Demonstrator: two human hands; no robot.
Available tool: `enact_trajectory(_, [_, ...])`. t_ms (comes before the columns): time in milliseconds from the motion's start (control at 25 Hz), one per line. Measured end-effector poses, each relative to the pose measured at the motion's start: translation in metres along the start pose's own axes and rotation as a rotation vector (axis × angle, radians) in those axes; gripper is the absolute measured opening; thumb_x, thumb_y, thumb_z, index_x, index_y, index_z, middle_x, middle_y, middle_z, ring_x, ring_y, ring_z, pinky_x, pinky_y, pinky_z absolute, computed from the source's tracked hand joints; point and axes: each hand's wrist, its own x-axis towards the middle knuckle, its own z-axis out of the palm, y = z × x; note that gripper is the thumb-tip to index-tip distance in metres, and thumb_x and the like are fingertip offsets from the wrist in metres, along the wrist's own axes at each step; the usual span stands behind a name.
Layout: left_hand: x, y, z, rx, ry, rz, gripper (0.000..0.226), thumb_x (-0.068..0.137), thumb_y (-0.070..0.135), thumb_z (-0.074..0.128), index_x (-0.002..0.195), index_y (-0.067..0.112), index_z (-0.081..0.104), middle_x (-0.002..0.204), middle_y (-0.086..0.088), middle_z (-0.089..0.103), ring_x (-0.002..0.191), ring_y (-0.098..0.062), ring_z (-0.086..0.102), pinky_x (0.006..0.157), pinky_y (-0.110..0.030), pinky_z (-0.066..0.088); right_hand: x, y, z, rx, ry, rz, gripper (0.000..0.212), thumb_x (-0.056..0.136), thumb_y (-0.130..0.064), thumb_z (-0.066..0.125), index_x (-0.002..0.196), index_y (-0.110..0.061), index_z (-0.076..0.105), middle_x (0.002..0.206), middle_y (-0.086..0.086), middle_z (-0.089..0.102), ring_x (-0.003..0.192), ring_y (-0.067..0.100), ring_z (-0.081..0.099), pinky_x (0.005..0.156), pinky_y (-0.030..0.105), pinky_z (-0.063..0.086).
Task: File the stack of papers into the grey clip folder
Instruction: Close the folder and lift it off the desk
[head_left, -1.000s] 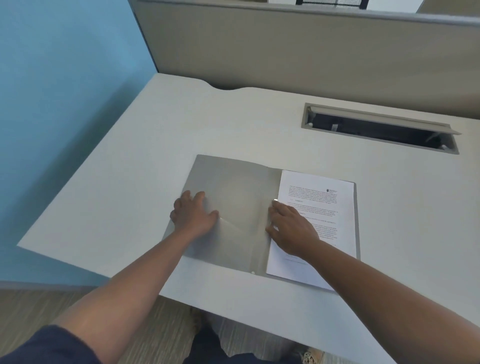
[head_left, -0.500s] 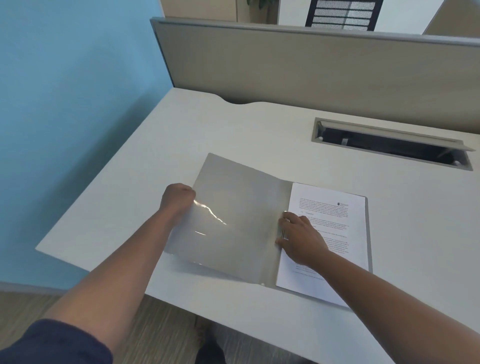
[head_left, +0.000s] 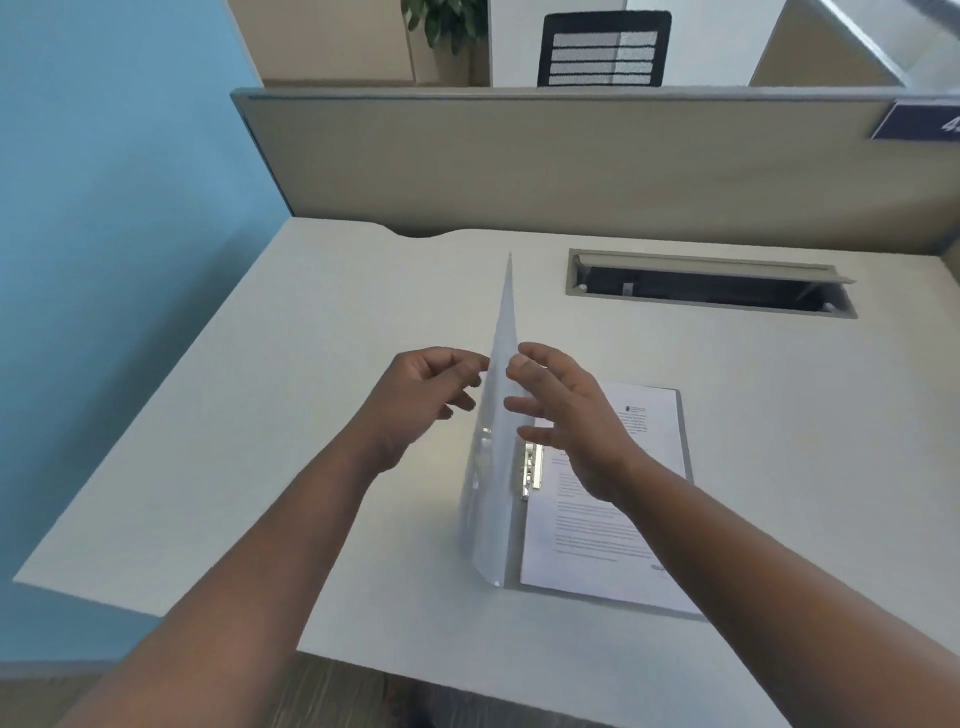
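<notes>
White desk (head_left: 291, 415), beige partition (head_left: 519, 156), both hands loosely open beside upright folder cover (head_left: 498, 441)

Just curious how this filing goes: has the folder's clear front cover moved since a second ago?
Yes. The front cover lay flat on the desk, left of the papers; now it stands nearly upright over the metal clip, swinging toward the papers.

A translucent, smooth plastic front cover (head_left: 497, 415) with a faint sheen is seen on the grey clip folder (head_left: 687, 457), and a shiny metal clip (head_left: 531, 470) is fixed at its spine. Matt white printed paper is shown by the stack of papers (head_left: 608, 514). The desk (head_left: 291, 395) is finished in a matt, smooth pale laminate, and the partition (head_left: 519, 161) looks cloth-covered.
</notes>
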Motion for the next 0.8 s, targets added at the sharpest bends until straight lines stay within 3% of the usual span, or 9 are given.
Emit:
enact_trajectory(160, [0.004, -0.022, 0.064, 0.007, -0.106, 0.020, 0.026, 0.087, 0.041, 0.076, 0.113, 0.038, 0.076, 0.108, 0.011, 0.071, 0.084, -0.007, 0.067, 0.077, -0.018, 0.052, -0.018, -0.008, -0.049, 0.007, 0.045, -0.005, 0.050, 0.091, -0.025, 0.064, 0.139, -0.026, 0.053, 0.120, 0.002, 0.073, 0.103, 0.022, 0.073, 0.083, 0.040, 0.059])
enact_trajectory(240, [0.009, -0.043, 0.088, 0.084, -0.051, -0.001, 0.029, 0.085, 0.039, 0.079, 0.114, 0.038, 0.075, 0.121, 0.012, 0.064, 0.104, -0.009, 0.063, 0.083, -0.019, 0.049, -0.026, -0.007, -0.076, -0.007, 0.098, -0.024, 0.047, 0.088, -0.011, 0.055, 0.133, -0.024, 0.057, 0.110, 0.006, 0.077, 0.095, 0.025, 0.075, 0.072, 0.034, 0.061])
enact_trajectory(400, [0.016, -0.086, 0.114, 0.375, 0.004, -0.076, 0.034, 0.090, 0.032, 0.071, 0.124, 0.029, 0.071, 0.133, 0.002, 0.054, 0.126, -0.017, 0.052, 0.105, -0.033, 0.043, -0.043, 0.014, -0.125, -0.192, 0.225, 0.016, 0.058, 0.087, 0.004, 0.043, 0.129, -0.031, 0.061, 0.102, 0.002, 0.080, 0.087, 0.026, 0.077, 0.070, 0.040, 0.063])
enact_trajectory(520, [0.015, -0.103, 0.124, 0.451, -0.004, -0.164, 0.042, 0.091, 0.032, 0.067, 0.133, 0.031, 0.064, 0.133, 0.002, 0.042, 0.126, -0.021, 0.048, 0.104, -0.030, 0.039, -0.052, 0.046, -0.151, -0.331, 0.347, 0.105, 0.053, 0.084, 0.000, 0.047, 0.120, -0.035, 0.064, 0.102, 0.000, 0.078, 0.084, 0.024, 0.077, 0.068, 0.041, 0.064])
enact_trajectory(680, [0.013, -0.114, 0.133, 0.512, -0.023, -0.177, 0.049, 0.090, 0.031, 0.064, 0.139, 0.034, 0.058, 0.137, 0.001, 0.040, 0.114, -0.017, 0.048, 0.095, -0.028, 0.040, -0.057, 0.096, -0.169, -0.535, 0.428, 0.241, 0.034, 0.083, -0.016, 0.066, 0.115, -0.027, 0.063, 0.108, -0.001, 0.069, 0.093, 0.023, 0.069, 0.081, 0.046, 0.061])
enact_trajectory(800, [0.013, -0.119, 0.139, 0.544, 0.006, -0.170, 0.050, 0.088, 0.031, 0.065, 0.137, 0.029, 0.056, 0.135, 0.001, 0.040, 0.116, -0.023, 0.048, 0.093, -0.030, 0.040, -0.054, 0.125, -0.172, -0.756, 0.414, 0.329, 0.053, 0.082, -0.034, 0.078, 0.128, -0.015, 0.059, 0.127, 0.007, 0.060, 0.112, 0.029, 0.059, 0.095, 0.043, 0.051])
